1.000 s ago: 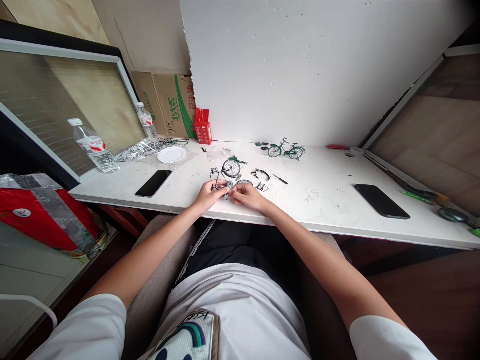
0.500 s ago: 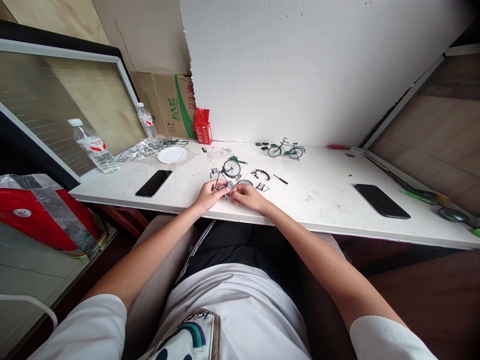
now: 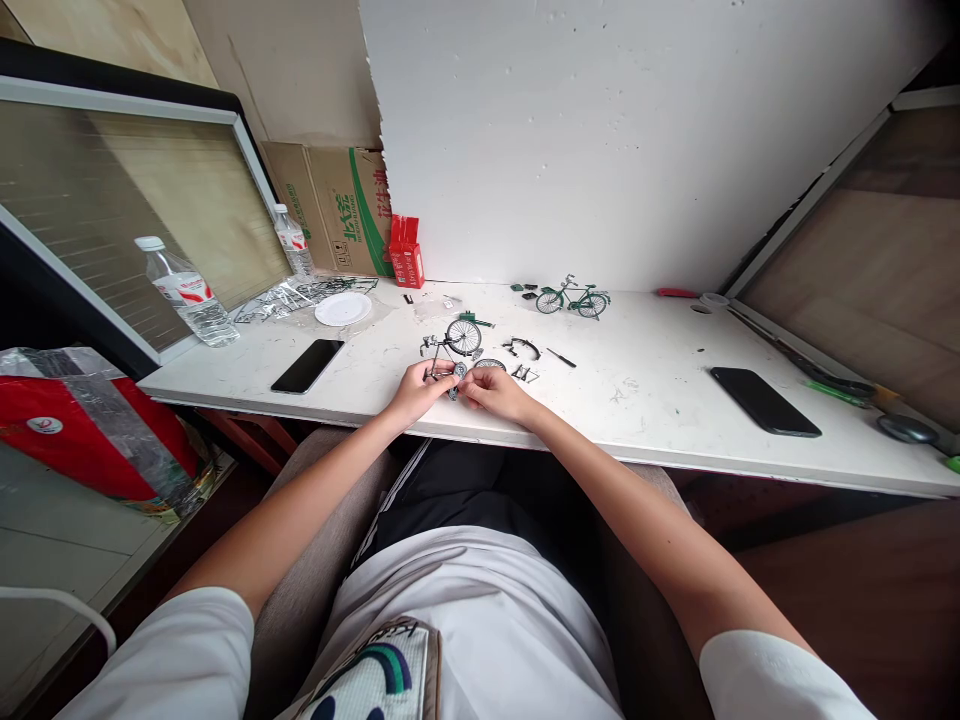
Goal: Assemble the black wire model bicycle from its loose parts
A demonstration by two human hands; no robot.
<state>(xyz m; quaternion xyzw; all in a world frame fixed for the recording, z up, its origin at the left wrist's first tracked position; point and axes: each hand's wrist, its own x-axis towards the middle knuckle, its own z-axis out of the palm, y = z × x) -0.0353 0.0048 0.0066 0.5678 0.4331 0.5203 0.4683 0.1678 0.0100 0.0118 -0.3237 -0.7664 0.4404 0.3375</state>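
Near the table's front edge, my left hand [image 3: 421, 392] is closed on a dark model bicycle frame [image 3: 442, 350] with handlebars at its upper left. A small silver chainring [image 3: 460, 370] shows by my left thumb. My right hand [image 3: 493, 391] pinches at the same spot; whatever lies between its fingertips is too small to make out. Just beyond the hands lies a spoked wheel [image 3: 463, 337] beside a green part [image 3: 472, 318]. Another spoked wheel [image 3: 490, 364] is partly hidden behind my right hand. A curved black part [image 3: 525, 348] and a small rack-like part [image 3: 526, 374] lie to the right.
A green model bicycle [image 3: 574, 299] stands at the back. Phones lie left [image 3: 307, 366] and right [image 3: 763, 402]. A white plate [image 3: 343, 309], water bottles [image 3: 187, 292] and a red box [image 3: 407, 254] stand at left. A thin black tool [image 3: 561, 357] lies right of the parts.
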